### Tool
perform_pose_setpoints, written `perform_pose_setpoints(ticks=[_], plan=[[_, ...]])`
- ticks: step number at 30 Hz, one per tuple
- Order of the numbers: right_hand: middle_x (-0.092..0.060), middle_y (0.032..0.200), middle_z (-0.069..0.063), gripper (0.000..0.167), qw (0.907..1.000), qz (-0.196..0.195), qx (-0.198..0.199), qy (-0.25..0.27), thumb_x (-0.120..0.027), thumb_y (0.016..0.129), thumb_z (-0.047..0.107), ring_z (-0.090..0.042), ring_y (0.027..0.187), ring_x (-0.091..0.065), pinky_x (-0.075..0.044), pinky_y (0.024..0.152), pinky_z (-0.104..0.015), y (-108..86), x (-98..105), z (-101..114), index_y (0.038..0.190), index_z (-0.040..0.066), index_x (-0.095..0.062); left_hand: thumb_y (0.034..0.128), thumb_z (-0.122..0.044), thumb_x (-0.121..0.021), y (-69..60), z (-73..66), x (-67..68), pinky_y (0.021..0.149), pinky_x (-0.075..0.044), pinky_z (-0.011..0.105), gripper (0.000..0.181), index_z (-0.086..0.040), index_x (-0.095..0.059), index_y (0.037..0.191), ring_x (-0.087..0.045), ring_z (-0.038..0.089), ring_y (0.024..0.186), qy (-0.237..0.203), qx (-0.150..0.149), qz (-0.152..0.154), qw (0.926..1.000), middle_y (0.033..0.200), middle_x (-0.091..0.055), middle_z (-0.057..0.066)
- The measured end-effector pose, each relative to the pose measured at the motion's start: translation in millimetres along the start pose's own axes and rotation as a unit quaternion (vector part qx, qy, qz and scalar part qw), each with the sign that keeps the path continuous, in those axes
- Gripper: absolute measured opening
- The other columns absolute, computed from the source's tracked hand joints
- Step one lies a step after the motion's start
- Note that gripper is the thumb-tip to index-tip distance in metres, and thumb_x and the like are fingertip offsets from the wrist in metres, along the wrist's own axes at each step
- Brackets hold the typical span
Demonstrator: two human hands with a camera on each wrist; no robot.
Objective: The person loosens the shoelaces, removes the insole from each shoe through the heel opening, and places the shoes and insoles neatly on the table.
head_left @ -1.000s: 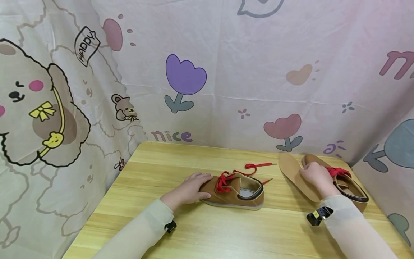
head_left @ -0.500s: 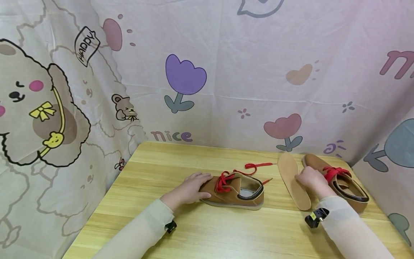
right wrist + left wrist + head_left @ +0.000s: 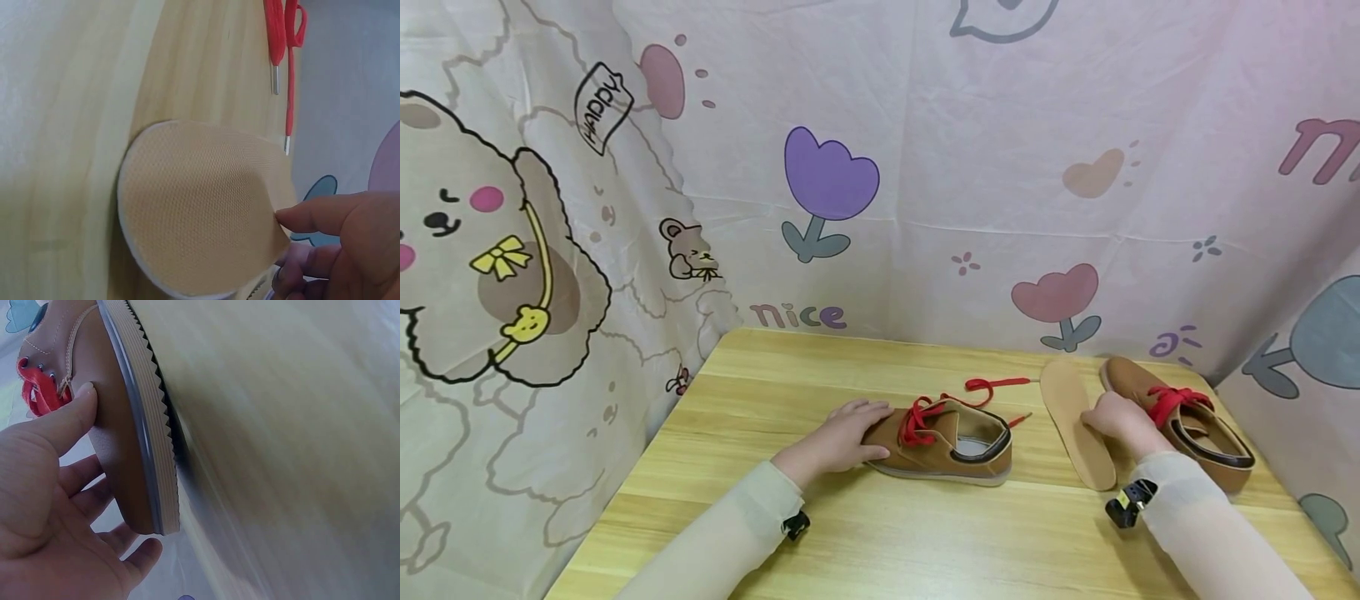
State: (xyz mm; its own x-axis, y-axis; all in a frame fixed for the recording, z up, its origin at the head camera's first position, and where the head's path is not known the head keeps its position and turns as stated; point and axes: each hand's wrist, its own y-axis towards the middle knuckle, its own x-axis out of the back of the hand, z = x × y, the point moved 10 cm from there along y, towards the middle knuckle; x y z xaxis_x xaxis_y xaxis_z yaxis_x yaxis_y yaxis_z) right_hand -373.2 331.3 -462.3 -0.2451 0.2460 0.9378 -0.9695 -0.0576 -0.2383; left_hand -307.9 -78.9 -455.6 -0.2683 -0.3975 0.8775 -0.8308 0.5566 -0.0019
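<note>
A brown lace-up shoe (image 3: 917,461) with red laces stands on the table, its toe to the left. My left hand (image 3: 842,437) holds it by the toe, thumb on one side and fingers round the other, as the left wrist view shows. A tan insole (image 3: 1067,417) is pinched at its right edge by my right hand (image 3: 1122,418). In the right wrist view the thumb presses the textured face of the insole (image 3: 194,206), and the fingers are partly hidden behind it. The shoe's opening shows a pale inside.
A second brown shoe (image 3: 1221,462) with a tied red lace stands at the table's right edge, just beyond my right hand. Loose red lace ends (image 3: 1000,382) trail behind the first shoe. Printed cloth (image 3: 917,167) hangs around the wooden table (image 3: 925,533).
My right hand has moved a little left with the insole, away from the second shoe. The insole has swung its near end leftward. My left hand and its shoe stay put.
</note>
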Motion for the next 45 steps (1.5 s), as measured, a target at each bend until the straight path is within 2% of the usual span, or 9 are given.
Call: perform_pose_setpoints(ticks=[6, 10, 14, 19, 22, 25, 33, 45], plan=[[-0.049, 0.07, -0.009, 0.026, 0.9998, -0.001, -0.015, 0.015, -0.055, 0.088, 0.023, -0.027, 0.067, -0.05, -0.044, 0.065, -0.041, -9.0, 6, -1, 0.068, 0.007, -0.051, 0.0948, -0.036, -0.069, -0.8, -0.1, 0.4, 0.114, -0.024, 0.062, 0.067, -0.009, -0.044, 0.151, -0.029, 0.042, 0.145, 0.0, 0.001, 0.001, 1.0, 0.157, -0.04, 0.01], [-0.043, 0.064, -0.005, 0.032, 0.9991, -0.005, -0.012, 0.041, -0.055, 0.091, 0.023, -0.024, 0.064, -0.048, -0.041, 0.064, -0.039, -16.0, 11, 1, 0.063, 0.011, -0.047, 0.0949, -0.036, -0.069, -0.9, -0.5, 0.4, 0.114, -0.024, 0.062, 0.068, -0.008, -0.044, 0.152, -0.029, 0.041, 0.145, -0.001, 0.0, 0.001, 1.0, 0.157, -0.04, 0.011], [-0.049, 0.065, -0.004, 0.035, 0.9986, -0.004, 0.002, 0.053, -0.055, 0.095, 0.027, -0.021, 0.063, -0.048, -0.042, 0.063, -0.037, -17.7, 18, 3, 0.064, 0.009, -0.055, 0.0949, -0.035, -0.069, -0.1, -0.3, 0.3, 0.114, -0.024, 0.062, 0.067, -0.009, -0.044, 0.152, -0.029, 0.041, 0.145, -0.002, -0.001, 0.0, 1.0, 0.157, -0.04, 0.01], [-0.046, 0.063, -0.001, 0.038, 0.9971, -0.005, 0.008, 0.075, -0.054, 0.097, 0.029, -0.018, 0.059, -0.043, -0.037, 0.057, -0.033, -24.4, 25, 8, 0.065, 0.01, -0.055, 0.0948, -0.035, -0.069, 0.4, 0.0, 0.5, 0.114, -0.024, 0.062, 0.067, -0.009, -0.044, 0.151, -0.029, 0.042, 0.145, -0.001, -0.002, -0.003, 1.0, 0.157, -0.04, 0.01], [-0.049, 0.07, -0.003, 0.034, 0.9967, -0.011, 0.008, 0.08, -0.056, 0.097, 0.03, -0.02, 0.066, -0.045, -0.037, 0.06, -0.034, -30.0, 31, 14, 0.072, 0.007, -0.057, 0.0946, -0.035, -0.069, -0.2, 0.2, 0.1, 0.114, -0.024, 0.062, 0.067, -0.009, -0.045, 0.151, -0.029, 0.042, 0.145, -0.001, -0.002, -0.003, 1.0, 0.156, -0.04, 0.01], [-0.046, 0.069, -0.001, 0.033, 0.9965, -0.015, 0.008, 0.081, -0.057, 0.097, 0.032, -0.019, 0.065, -0.043, -0.035, 0.059, -0.033, -34.1, 34, 20, 0.073, 0.008, -0.056, 0.0945, -0.036, -0.069, -0.6, 0.6, -0.4, 0.114, -0.024, 0.062, 0.067, -0.009, -0.045, 0.151, -0.03, 0.041, 0.145, -0.001, -0.001, -0.002, 1.0, 0.156, -0.041, 0.01], [-0.03, 0.057, 0.006, 0.044, 0.996, -0.042, 0.042, 0.067, -0.058, 0.096, 0.036, -0.013, 0.056, -0.03, -0.027, 0.054, -0.03, -44.9, 38, 44, 0.061, 0.017, -0.039, 0.0948, -0.037, -0.069, -0.7, 0.7, -0.6, 0.114, -0.023, 0.062, 0.069, -0.009, -0.043, 0.152, -0.029, 0.041, 0.145, 0.001, 0.001, 0.0, 1.0, 0.157, -0.039, 0.01], [-0.034, 0.058, 0.006, 0.04, 0.9948, -0.057, 0.062, 0.057, -0.06, 0.097, 0.035, -0.014, 0.056, -0.033, -0.028, 0.054, -0.031, -60.1, 42, 80, 0.064, 0.016, -0.047, 0.0949, -0.036, -0.069, -0.5, 0.4, 0.0, 0.113, -0.025, 0.063, 0.067, -0.009, -0.044, 0.151, -0.028, 0.043, 0.145, 0.001, -0.002, -0.003, 1.0, 0.157, -0.04, 0.01]])
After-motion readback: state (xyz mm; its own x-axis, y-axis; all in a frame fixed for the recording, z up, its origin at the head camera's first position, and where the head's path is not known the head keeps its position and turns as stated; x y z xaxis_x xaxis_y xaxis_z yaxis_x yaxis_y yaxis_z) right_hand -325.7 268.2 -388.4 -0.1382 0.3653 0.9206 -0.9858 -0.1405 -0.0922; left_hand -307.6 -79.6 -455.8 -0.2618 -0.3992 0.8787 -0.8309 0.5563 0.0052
